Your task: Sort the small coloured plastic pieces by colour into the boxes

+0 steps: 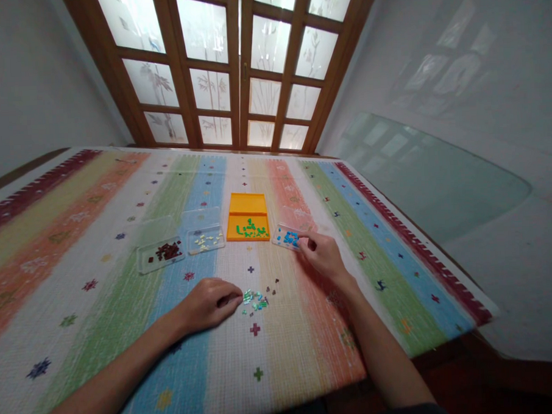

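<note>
My left hand (pixel 215 302) rests on the cloth with its fingers curled together, the fingertips at the left edge of a small pile of green, clear and bluish pieces (pixel 256 299). Whether a piece is between those fingertips I cannot make out. My right hand (pixel 322 254) reaches to a clear box of small blue pieces (pixel 289 237). Its thumb and forefinger are pinched together at the box's right side; anything held there is too small to tell. A few dark pieces (pixel 268 289) lie just right of the pile.
An open orange case (pixel 247 203) with green pieces stands in the middle. To its left are a clear box of pale yellow pieces (pixel 206 241) and one of dark red-brown pieces (pixel 169 251), lids open. The striped tablecloth (pixel 282 353) ends at the near edge.
</note>
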Demonstrator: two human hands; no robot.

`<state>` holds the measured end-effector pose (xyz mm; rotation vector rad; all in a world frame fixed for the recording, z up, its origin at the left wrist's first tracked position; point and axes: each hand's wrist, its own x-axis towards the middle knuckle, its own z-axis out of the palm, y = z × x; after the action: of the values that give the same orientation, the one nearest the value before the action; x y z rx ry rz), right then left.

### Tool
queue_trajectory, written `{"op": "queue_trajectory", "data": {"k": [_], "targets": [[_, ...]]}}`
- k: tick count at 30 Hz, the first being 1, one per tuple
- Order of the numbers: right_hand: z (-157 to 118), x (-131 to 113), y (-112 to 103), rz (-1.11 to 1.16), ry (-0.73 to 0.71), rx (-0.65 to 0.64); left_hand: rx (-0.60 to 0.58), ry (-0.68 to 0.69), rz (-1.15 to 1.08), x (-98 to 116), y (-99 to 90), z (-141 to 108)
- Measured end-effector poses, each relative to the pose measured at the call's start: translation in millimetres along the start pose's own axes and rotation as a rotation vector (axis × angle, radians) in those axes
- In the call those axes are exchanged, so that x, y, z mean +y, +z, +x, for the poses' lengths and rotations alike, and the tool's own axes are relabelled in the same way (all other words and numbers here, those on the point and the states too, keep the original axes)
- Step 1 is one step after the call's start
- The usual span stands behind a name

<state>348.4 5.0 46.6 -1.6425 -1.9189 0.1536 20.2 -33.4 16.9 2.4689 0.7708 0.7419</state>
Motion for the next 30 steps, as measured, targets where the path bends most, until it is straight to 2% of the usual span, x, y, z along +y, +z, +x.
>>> {"op": "queue_trajectory", "data": {"k": [3,6,13,18,23,30], "targets": [[0,1,1,-0.035,0.029,0.033,0.004,0.064,0.043,-1,-0.4,1],[-2,-5,3,0.008,-0.025,0.026,0.006,0.108,0.125,-3,-0.8,1],[-26,-51,17,0.272,-0.341,-0.289,0.050,0.113,0.171,-2,-0.7,0],[-40,-71,24,0.308,-0.414,-0.470,0.071,0.093,0.156,2,-2.3,0],[-40,-70,25,0.270,-0.445,-0.493,0.073,0.102,0.147,2,-2.4,0],[-40,-72,25,0.247,-0.407,-0.499,0.044,0.107,0.180,0,-2.3,1]]}}
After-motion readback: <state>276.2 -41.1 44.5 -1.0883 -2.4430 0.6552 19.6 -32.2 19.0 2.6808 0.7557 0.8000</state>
